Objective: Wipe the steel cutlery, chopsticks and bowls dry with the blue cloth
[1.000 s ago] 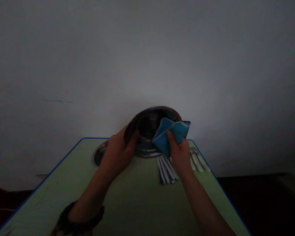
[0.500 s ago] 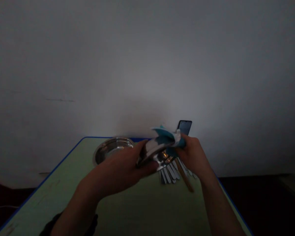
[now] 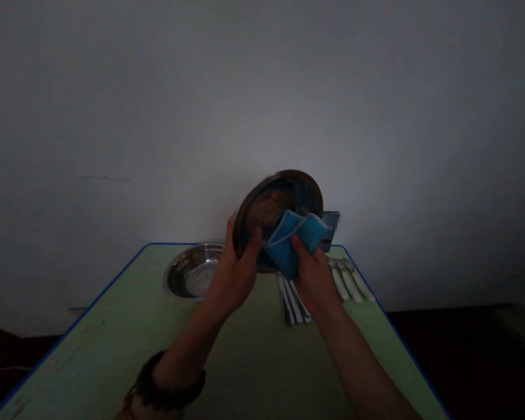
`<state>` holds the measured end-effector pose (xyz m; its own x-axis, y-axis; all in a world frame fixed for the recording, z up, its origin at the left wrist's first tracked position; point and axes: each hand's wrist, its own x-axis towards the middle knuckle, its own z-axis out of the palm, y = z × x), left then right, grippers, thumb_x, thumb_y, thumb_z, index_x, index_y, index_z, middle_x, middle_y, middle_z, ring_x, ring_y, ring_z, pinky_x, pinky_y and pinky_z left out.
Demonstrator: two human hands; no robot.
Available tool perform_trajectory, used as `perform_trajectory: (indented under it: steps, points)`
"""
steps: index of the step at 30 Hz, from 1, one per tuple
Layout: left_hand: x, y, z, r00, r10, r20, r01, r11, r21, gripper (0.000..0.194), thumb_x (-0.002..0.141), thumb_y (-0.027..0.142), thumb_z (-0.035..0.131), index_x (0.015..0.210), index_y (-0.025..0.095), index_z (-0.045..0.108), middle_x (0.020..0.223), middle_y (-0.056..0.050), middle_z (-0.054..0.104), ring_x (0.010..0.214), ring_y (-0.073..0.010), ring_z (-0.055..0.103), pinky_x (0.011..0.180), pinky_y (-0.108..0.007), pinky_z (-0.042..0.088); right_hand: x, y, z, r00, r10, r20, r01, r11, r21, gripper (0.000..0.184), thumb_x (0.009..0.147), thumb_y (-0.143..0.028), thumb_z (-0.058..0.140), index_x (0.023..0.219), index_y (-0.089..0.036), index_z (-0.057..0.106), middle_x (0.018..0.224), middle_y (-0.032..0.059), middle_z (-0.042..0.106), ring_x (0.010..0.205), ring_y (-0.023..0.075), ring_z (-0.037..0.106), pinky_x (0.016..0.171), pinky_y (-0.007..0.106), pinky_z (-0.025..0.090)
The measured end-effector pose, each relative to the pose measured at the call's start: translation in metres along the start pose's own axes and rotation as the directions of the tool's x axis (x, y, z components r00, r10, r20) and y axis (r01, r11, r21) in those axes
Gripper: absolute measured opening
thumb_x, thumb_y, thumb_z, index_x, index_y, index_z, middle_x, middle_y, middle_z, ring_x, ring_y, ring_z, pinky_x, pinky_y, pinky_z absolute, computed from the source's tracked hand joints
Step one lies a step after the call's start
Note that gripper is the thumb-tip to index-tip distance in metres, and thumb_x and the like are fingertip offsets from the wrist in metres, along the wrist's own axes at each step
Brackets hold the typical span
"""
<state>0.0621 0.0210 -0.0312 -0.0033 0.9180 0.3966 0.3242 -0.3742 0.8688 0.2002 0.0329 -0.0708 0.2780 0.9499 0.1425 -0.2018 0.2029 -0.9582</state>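
My left hand [image 3: 240, 265] grips the left rim of a shiny metal bowl [image 3: 304, 182], thumb inside and fingers behind. The bowl is lifted off the table and tilted so its inside faces me. In my right hand [image 3: 315, 271] is a folded blue cloth [image 3: 289, 239] with pale edging, held against the bowl's lower right part. The cloth covers some of the rim there. A second metal basin [image 3: 195, 271] rests on the table, left of the bowl and partly behind my left forearm.
Several knives [image 3: 292, 303] lie on the pale green table [image 3: 262, 361] below the bowl. Several forks with white handles [image 3: 352, 280] lie near its right edge. A phone [image 3: 330, 227] stands at the back, partly blurred out. A white wall [image 3: 262, 105] rises behind.
The bowl, seen nearly edge-on before, has been raised and turned so its inside faces me. Both hands and the cloth have shifted with it. The knives and forks are now less covered.
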Motion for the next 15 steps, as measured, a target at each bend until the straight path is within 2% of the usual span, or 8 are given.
perform_trajectory:
  steps: [2,5,7,9,11,13,15]
  points:
    - [0.001,0.004,-0.01,0.997,-0.023,0.075,0.027,0.998,-0.05,0.048,0.089,0.048,0.039,0.13,0.023,0.045,0.123,-0.005,0.06,0.117,-0.0273,0.051,0.097,-0.039,0.043,0.001,0.001,-0.004,0.997,0.042,0.061,-0.042,0.999,-0.004,0.035,0.076,-0.044,0.059,0.101,-0.02,0.061,0.095,0.0035,0.069,0.084,0.0177,0.063,0.076,0.032,0.05]
    - [0.005,0.004,-0.028,0.975,-0.075,0.208,0.093,0.993,-0.079,0.044,0.087,0.051,0.043,0.114,0.021,0.061,0.107,-0.006,0.069,0.107,-0.028,0.058,0.096,-0.038,0.043,0.005,-0.012,-0.021,0.976,0.028,0.218,0.008,0.987,-0.161,0.032,0.074,-0.041,0.062,0.098,-0.019,0.063,0.095,0.0029,0.069,0.087,0.0178,0.062,0.079,0.032,0.05]
    - [0.007,0.0,-0.032,0.973,-0.094,0.209,0.129,0.979,-0.157,0.041,0.084,0.05,0.049,0.109,0.022,0.064,0.104,-0.006,0.07,0.106,-0.0281,0.059,0.095,-0.038,0.043,0.007,-0.022,-0.03,0.956,0.04,0.291,0.041,0.964,-0.264,0.029,0.075,-0.041,0.06,0.093,-0.018,0.064,0.088,0.0023,0.068,0.081,0.0172,0.062,0.074,0.031,0.05]
    - [0.006,-0.005,-0.025,0.986,-0.128,0.105,0.153,0.946,-0.287,0.038,0.081,0.047,0.056,0.109,0.023,0.065,0.105,-0.005,0.07,0.108,-0.0283,0.058,0.095,-0.037,0.044,0.007,-0.028,-0.032,0.959,0.022,0.282,0.077,0.939,-0.334,0.03,0.077,-0.045,0.056,0.087,-0.017,0.063,0.082,0.0021,0.067,0.075,0.0168,0.061,0.069,0.03,0.05]
    - [0.003,-0.008,-0.01,0.981,-0.188,-0.045,0.155,0.903,-0.401,0.037,0.08,0.044,0.058,0.11,0.023,0.064,0.11,-0.005,0.067,0.112,-0.0281,0.056,0.096,-0.037,0.043,0.005,-0.026,-0.027,0.978,-0.064,0.2,0.141,0.906,-0.4,0.034,0.079,-0.048,0.053,0.085,-0.016,0.063,0.08,0.0025,0.066,0.075,0.0172,0.06,0.069,0.03,0.049]
    - [-0.002,-0.008,0.007,0.963,-0.232,-0.137,0.151,0.886,-0.437,0.037,0.085,0.042,0.049,0.115,0.022,0.061,0.118,-0.006,0.063,0.114,-0.0275,0.054,0.097,-0.039,0.043,0.002,-0.018,-0.017,0.985,-0.152,0.085,0.174,0.883,-0.435,0.036,0.08,-0.05,0.05,0.085,-0.016,0.063,0.08,0.0031,0.066,0.075,0.0176,0.06,0.071,0.03,0.048]
    - [-0.007,-0.005,0.021,0.943,-0.249,-0.222,0.129,0.885,-0.447,0.039,0.088,0.04,0.042,0.122,0.024,0.054,0.126,-0.006,0.057,0.12,-0.0257,0.049,0.1,-0.039,0.04,0.0,-0.005,-0.008,0.988,-0.152,-0.006,0.138,0.91,-0.39,0.039,0.081,-0.051,0.047,0.087,-0.016,0.063,0.08,0.0039,0.066,0.073,0.0176,0.059,0.069,0.03,0.048]
